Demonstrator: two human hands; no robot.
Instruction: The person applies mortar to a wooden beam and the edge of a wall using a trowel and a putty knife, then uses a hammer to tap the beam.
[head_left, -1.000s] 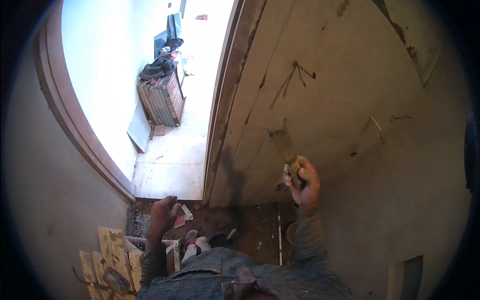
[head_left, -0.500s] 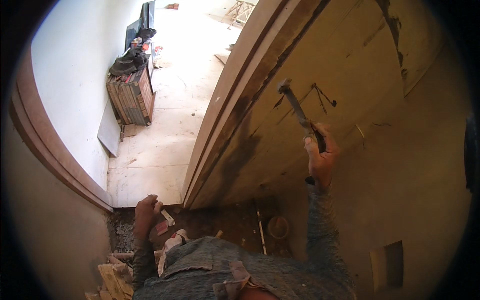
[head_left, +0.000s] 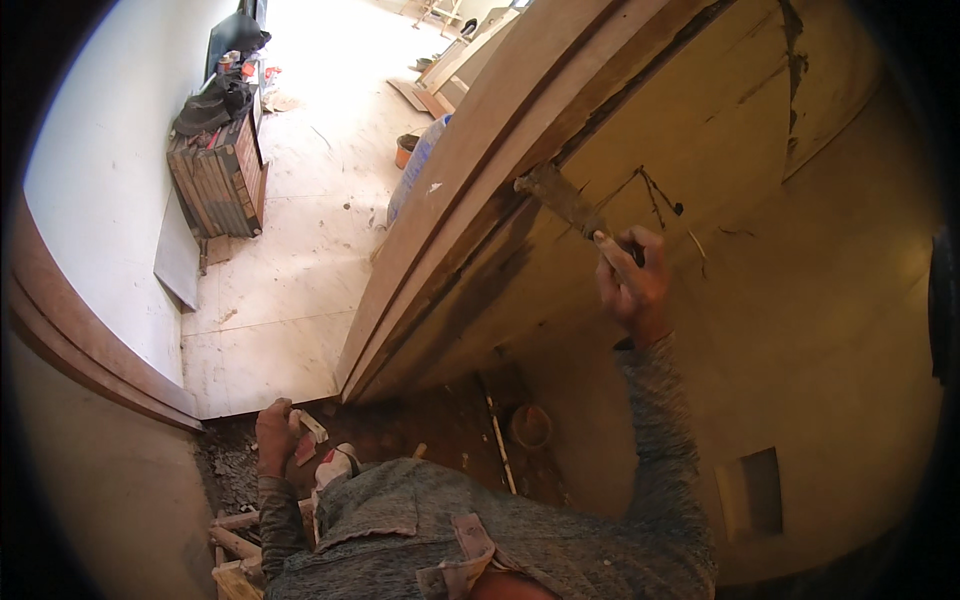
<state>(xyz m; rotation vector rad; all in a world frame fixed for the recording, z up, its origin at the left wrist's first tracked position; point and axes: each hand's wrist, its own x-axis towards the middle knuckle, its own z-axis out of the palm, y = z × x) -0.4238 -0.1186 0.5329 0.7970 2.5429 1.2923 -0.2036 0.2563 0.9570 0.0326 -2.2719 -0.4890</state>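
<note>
Grasping scraper point(head_left: 560, 198) at rear with right hand point(head_left: 637, 280) near door frame point(head_left: 470, 190). Judged light, stiff; best held there. Cannot tell contents of curled left hand point(head_left: 275, 430).

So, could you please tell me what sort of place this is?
Probably a building under construction or renovation: what look like loose wires stick out of the stained wall, debris litters the floor, and boxes are stacked beyond the brown door frame.
</note>
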